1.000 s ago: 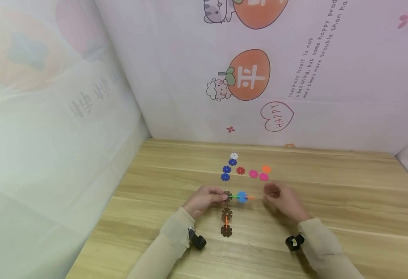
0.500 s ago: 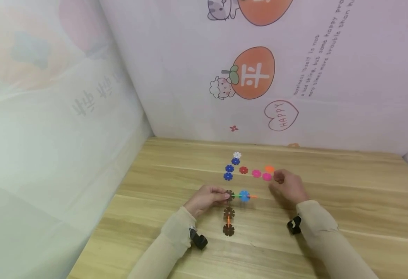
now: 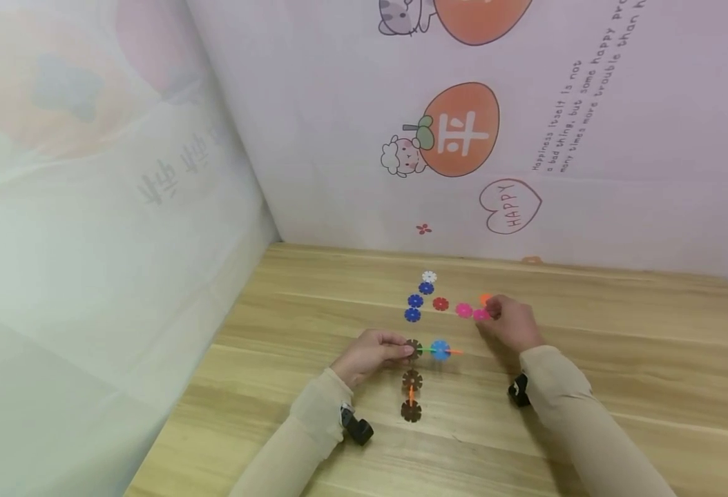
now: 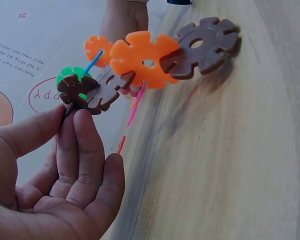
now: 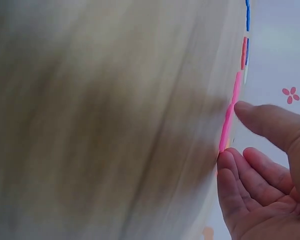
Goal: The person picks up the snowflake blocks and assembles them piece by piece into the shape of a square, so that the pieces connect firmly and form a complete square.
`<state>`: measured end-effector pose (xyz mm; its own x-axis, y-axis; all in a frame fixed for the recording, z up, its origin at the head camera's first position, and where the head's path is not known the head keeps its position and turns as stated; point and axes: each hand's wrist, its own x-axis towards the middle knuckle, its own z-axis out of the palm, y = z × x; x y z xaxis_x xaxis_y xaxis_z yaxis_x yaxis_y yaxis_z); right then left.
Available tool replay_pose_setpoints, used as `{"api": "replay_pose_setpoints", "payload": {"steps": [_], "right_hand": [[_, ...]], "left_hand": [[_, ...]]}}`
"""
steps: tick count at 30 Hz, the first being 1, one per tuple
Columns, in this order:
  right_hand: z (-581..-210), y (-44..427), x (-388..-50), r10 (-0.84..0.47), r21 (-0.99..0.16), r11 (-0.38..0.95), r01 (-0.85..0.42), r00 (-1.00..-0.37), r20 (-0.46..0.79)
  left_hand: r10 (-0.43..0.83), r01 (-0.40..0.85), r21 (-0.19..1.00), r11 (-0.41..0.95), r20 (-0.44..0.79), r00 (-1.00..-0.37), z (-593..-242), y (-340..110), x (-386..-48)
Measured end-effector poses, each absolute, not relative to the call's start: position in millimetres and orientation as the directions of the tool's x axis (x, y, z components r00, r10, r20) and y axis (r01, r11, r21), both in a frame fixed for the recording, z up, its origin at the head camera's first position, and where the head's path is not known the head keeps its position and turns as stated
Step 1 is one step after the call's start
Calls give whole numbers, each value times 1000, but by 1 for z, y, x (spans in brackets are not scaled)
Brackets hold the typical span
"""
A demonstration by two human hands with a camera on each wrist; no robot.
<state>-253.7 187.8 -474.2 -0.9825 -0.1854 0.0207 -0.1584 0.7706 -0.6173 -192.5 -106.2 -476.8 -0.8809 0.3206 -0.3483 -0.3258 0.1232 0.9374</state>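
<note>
My left hand [image 3: 367, 353] pinches a brown snowflake disc [image 4: 74, 90] between thumb and fingers. That disc belongs to a joined chain with a green disc [image 4: 65, 75], a light-blue disc [image 3: 441, 350], orange discs [image 4: 140, 59] and further brown discs [image 3: 411, 412]. The chain's lower end appears to touch the table. At the loose discs, my right hand [image 3: 513, 323] has thumb and finger at opposite edges of a pink disc [image 5: 227, 127], which lies flat on the table. An orange disc [image 3: 485, 299] beside it is partly covered by the hand.
Another pink disc [image 3: 463, 310], a red disc [image 3: 441, 304], several blue discs [image 3: 415, 301] and a white disc [image 3: 429, 277] lie on the wooden table [image 3: 314, 304]. A printed cloth wall [image 3: 339, 172] stands behind the table, and another cloth wall [image 3: 202, 228] at its left.
My right hand has moved away from the chain, up to the pink and orange discs. My left hand still pinches the brown disc. The view has shifted slightly.
</note>
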Motion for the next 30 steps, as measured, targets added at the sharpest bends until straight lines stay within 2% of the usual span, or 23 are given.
{"api": "replay_pose_setpoints", "payload": {"steps": [11,22,26,30], "right_hand": [[-475,183,-256,-188,-613,774,-157,-982,14],[-473,194,-233,-265,-626,745,-232,-963,41],[-473,194,-223,-246,-656,733,-181,-969,-6],[-473,194,-212,-206,-730,681,-62,-972,-109]], "left_hand": [[322,-343,934,101,-357,-877,-477,-104,-192],[328,-333,936,116,-353,-876,-473,-104,-193],[324,-340,934,113,-358,-876,-474,-104,-192],[329,-347,932,100,-360,-873,-476,-102,-192]]}}
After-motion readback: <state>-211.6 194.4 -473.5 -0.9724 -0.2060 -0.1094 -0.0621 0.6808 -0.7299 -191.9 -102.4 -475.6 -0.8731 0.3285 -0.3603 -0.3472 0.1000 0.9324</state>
